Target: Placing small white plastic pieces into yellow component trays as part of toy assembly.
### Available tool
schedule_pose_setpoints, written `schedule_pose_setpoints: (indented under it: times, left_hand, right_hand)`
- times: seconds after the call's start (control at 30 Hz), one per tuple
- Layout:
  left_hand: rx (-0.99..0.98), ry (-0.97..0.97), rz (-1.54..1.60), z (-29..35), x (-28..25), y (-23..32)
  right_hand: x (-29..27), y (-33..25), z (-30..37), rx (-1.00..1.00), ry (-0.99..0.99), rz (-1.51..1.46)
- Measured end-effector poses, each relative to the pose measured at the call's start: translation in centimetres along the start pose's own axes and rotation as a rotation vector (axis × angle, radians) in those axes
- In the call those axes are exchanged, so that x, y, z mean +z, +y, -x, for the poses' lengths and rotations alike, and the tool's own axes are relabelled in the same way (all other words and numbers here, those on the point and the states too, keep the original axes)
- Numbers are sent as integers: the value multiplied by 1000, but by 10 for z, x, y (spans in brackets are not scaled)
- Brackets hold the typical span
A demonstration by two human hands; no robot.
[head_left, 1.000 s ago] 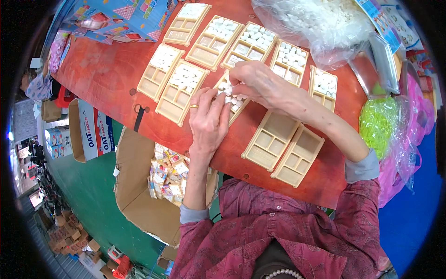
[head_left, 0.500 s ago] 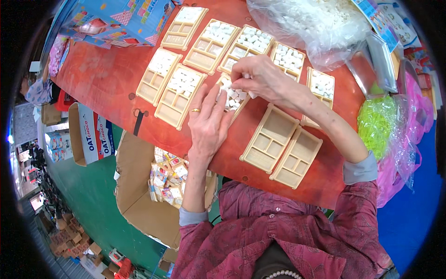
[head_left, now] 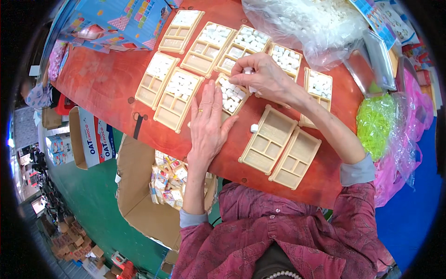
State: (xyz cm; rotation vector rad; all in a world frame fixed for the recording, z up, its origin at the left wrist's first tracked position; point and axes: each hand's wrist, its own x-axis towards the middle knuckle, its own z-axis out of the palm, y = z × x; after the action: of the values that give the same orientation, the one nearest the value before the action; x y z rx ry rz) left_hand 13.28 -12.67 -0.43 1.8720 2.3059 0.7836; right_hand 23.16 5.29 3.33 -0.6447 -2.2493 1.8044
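My right hand (head_left: 265, 76) is closed in a pinch over a tan compartment tray, with white marshmallows (head_left: 248, 70) showing between its fingers. Below it, small white marshmallows (head_left: 231, 96) fill the upper compartment of this tray. My left hand (head_left: 207, 122), fingers stretched out and nearly together, lies along the tray's left side and hides part of it. One loose marshmallow (head_left: 254, 128) sits at the left edge of a nearer tray (head_left: 275, 122) whose compartments hold nothing else. Beside that tray is another bare one (head_left: 304, 144).
Several more trays, such as one at left (head_left: 168, 113), hold marshmallows in their large compartments. At the back lies a clear bag (head_left: 306, 28) of white pieces. A blue box (head_left: 116, 23) stands far left; green shred (head_left: 375, 125) is at right. Below the table, a carton (head_left: 134, 186) holds small packets.
My right hand has stayed over the tray, shifting slightly. My left hand's fingers have straightened and drawn off the marshmallows. A loose marshmallow now sits by the nearer tray.
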Motion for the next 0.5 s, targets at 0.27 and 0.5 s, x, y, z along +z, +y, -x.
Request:
schedule_pose_setpoints:
  times: [0.27,0.5]
  left_hand:
    - [26,98,40,5,5,-9]
    - [40,98,20,3,4,-7]
  right_hand:
    - [6,-10,28,-111,-262,279]
    - [30,-23,69,-329,-371,612]
